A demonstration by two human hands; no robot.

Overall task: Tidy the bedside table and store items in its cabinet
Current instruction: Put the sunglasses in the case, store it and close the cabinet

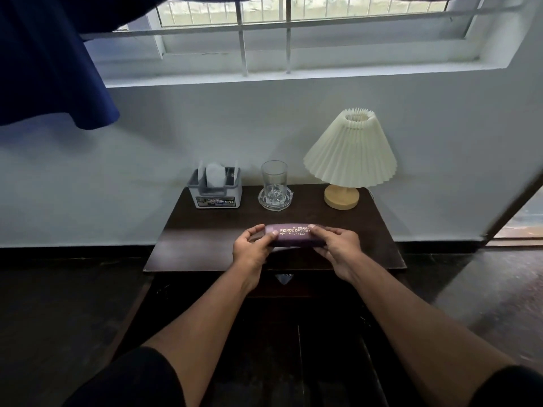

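Dark wooden bench (205, 248) under a barred window: left hand (249, 249) and right hand (338, 248) each pinch an end of the purple spectacle case (293, 237) just above the front edge, seemingly steadying it level for storage in the cabinet below.

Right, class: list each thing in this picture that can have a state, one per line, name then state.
spectacle case: closed, held over the table
left hand: gripping the case's left end
right hand: gripping its right end
drinking glass: upright, empty, on a glass dish
table lamp: upright, unlit
tissue holder: stocked
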